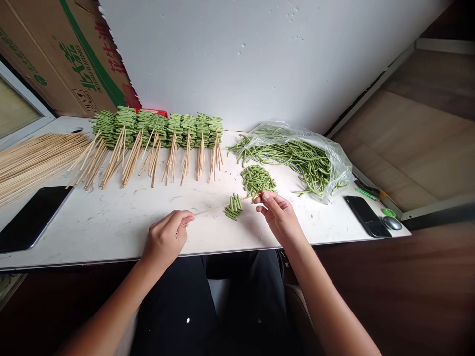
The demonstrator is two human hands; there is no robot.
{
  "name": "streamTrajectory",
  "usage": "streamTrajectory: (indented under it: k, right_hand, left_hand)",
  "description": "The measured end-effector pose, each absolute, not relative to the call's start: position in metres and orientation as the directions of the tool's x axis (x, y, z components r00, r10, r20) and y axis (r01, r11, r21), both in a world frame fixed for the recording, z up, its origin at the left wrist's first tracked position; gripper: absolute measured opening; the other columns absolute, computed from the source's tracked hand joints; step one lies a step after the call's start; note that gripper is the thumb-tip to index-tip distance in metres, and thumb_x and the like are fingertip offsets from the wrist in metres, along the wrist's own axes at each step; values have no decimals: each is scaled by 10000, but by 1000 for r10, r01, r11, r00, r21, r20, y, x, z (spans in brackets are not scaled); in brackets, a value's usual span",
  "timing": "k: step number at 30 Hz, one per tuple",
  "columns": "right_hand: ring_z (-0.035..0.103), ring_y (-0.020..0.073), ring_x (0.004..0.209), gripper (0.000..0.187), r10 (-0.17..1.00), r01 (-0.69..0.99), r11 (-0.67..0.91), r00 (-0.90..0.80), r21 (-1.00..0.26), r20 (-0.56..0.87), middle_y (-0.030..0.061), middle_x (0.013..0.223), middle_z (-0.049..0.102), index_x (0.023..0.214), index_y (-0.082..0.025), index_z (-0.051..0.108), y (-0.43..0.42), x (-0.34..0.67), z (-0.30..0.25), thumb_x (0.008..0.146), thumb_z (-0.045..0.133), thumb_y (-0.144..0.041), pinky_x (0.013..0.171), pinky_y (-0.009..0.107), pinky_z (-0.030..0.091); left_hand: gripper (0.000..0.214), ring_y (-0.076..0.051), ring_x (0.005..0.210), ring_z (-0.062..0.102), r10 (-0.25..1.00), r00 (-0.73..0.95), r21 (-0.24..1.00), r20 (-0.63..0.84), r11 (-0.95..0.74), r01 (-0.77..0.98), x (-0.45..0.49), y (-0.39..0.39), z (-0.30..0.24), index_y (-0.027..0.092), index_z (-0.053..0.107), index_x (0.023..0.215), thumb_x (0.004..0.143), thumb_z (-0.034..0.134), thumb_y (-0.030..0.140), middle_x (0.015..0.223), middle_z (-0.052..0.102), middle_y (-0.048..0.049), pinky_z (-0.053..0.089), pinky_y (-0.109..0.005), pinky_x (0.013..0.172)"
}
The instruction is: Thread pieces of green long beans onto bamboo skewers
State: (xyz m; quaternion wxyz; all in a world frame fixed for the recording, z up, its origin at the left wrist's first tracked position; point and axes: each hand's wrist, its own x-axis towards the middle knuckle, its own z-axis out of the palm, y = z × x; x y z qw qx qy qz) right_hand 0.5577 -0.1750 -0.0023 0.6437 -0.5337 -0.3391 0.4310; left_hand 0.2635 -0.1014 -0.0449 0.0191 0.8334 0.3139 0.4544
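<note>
My left hand (167,236) is closed on the near end of a thin bamboo skewer (211,208) that slants up to the right above the white table (111,222). Several short green bean pieces (233,206) are threaded on it side by side. My right hand (278,215) pinches a bean piece at the skewer's tip. Just behind that hand lies a small heap of cut bean pieces (258,179).
A row of finished bean skewers (159,138) lines the back. Bare skewers (33,160) lie in a pile at far left beside a dark tablet (31,217). A plastic bag of long beans (304,160) sits right, with a phone (366,215) and small items near the edge.
</note>
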Motion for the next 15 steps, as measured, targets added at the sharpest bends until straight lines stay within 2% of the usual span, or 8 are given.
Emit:
streamTrajectory:
  k: [7, 15]
  right_hand:
    - [640, 186, 836, 260, 906, -139, 89, 422, -986, 22, 41, 892, 743, 885, -249, 794, -175, 560, -7, 823, 834, -498, 764, 351, 536]
    - [676, 218, 836, 238, 862, 85, 82, 494, -993, 114, 43, 829, 775, 881, -249, 827, -181, 560, -3, 827, 844, -480, 831, 406, 559]
  left_hand:
    - [167, -135, 730, 759, 539, 392, 307, 746, -800, 516, 262, -102, -44, 206, 691, 969, 987, 605, 64, 849, 793, 5, 591, -227, 702]
    - [184, -156, 720, 760, 515, 411, 267, 752, -809, 524, 260, -101, -48, 218, 693, 973, 982, 592, 65, 845, 795, 1, 595, -257, 690]
